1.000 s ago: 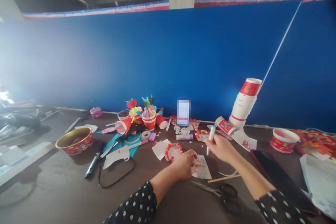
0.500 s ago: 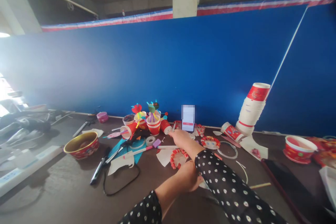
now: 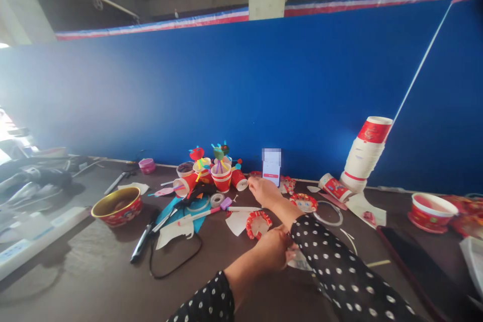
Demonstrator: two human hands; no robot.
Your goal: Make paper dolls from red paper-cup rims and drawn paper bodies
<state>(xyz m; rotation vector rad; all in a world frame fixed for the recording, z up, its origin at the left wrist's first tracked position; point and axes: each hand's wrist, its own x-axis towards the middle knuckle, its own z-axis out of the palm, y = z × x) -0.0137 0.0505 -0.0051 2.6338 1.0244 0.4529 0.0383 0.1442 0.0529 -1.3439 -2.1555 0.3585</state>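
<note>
Right hand by phone, left hand at paper

Left hand at paper's edge, likely steadying it; grip mostly hidden by sleeve, can't tell. Right hand is between tipped cup and phone, fingers bunched together; can't tell if anything's pinched. Phone leans upright near wall, probably for screen viewing. Marker lies flat, within easy reach.

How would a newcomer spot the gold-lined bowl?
Below the blue wall is a dark table. On its left side, near the white power strip, sits a red bowl. Its gold inside sets it apart from the white-rimmed red cups.
</note>
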